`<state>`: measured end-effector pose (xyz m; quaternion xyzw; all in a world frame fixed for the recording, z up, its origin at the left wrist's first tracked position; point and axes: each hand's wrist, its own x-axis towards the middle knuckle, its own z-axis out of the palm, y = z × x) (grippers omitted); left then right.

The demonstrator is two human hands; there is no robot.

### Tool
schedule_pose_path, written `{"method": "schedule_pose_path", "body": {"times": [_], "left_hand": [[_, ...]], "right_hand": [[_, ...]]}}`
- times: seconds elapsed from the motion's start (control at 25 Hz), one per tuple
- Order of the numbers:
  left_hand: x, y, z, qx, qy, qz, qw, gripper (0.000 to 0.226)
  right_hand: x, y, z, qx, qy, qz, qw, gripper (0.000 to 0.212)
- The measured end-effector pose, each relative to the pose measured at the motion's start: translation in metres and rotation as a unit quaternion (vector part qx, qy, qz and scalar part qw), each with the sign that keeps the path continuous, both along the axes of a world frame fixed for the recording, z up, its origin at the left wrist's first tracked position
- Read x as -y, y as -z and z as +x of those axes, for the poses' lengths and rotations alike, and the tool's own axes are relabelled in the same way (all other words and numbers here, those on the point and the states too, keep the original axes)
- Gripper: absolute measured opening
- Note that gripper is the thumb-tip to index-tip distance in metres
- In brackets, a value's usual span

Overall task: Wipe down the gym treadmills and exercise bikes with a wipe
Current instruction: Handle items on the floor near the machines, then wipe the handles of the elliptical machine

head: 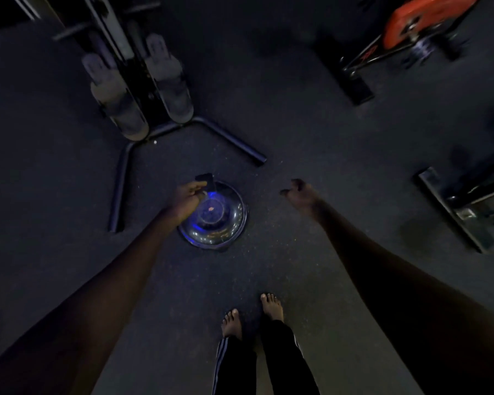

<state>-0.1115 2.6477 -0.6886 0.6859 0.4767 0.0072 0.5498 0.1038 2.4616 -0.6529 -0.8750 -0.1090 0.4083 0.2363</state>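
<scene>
Our left hand (187, 196) pinches a small dark object (205, 179) above the shiny round bowl (228, 223); our right hand (298, 192) hangs empty, fingers loosely curled

Glossy metal bowl (213, 220) on matt, speckled floor (297, 138) (rubber prob.).

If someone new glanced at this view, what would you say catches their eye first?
Probably the shiny round bowl on the floor at centre, glowing blue, with the left hand above it pinching a small dark object. Next, the orange flywheel of the exercise bike at top right.
</scene>
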Motion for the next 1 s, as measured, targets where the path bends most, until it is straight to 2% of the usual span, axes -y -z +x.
{"method": "schedule_pose_path", "body": {"times": [0.16, 0.44, 0.68, 1.0], "left_hand": [[-0.008, -0.088, 0.034, 0.019, 0.094, 0.059, 0.994, 0.040], [0.013, -0.249, 0.134, 0.043, 0.198, 0.143, 0.969, 0.040], [0.065, -0.376, 0.230, 0.077, 0.278, 0.226, 0.930, 0.041], [0.146, -0.474, 0.345, 0.143, 0.372, 0.259, 0.880, 0.041]], "right_hand": [[0.021, -0.086, 0.031, 0.037, -0.024, 0.019, 0.999, 0.067], [0.087, -0.237, 0.108, 0.108, 0.031, 0.082, 0.990, 0.068], [0.165, -0.346, 0.171, 0.188, 0.091, 0.123, 0.970, 0.060], [0.307, -0.462, 0.213, 0.292, 0.212, 0.103, 0.927, 0.065]]}}
